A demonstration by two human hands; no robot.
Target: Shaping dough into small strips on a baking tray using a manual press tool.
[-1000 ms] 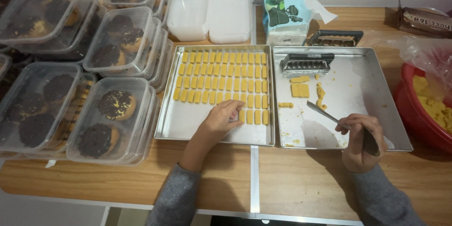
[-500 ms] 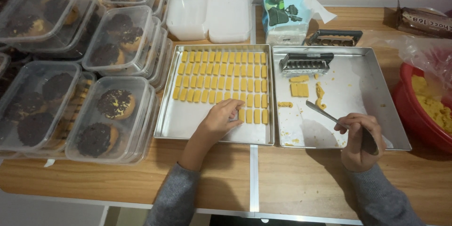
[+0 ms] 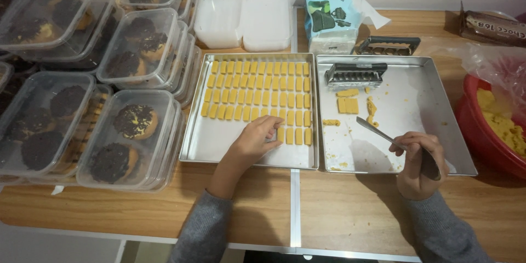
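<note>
Inspector: Left hand (image 3: 256, 141)?

Clerk: Fingers curled low on the yellow dough pieces (image 3: 257, 96) in the left tray (image 3: 194, 148).

Inspector: Right hand (image 3: 419, 161)?

Clerk: Closed round a metal spatula (image 3: 378, 131) over the right tray (image 3: 433, 109). Lidded pastry boxes (image 3: 126, 137) crowd the left; red bowl (image 3: 482, 131) far right.

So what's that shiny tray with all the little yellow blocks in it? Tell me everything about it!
The left tray is a shallow, rectangular pan of silvery metal with low upright walls. It lies flat on the wooden table, right beside a second metal tray. Small yellow dough pieces fill most of it in neat rows; the near left part is bare. The person's left hand rests inside it at the front row.
</note>
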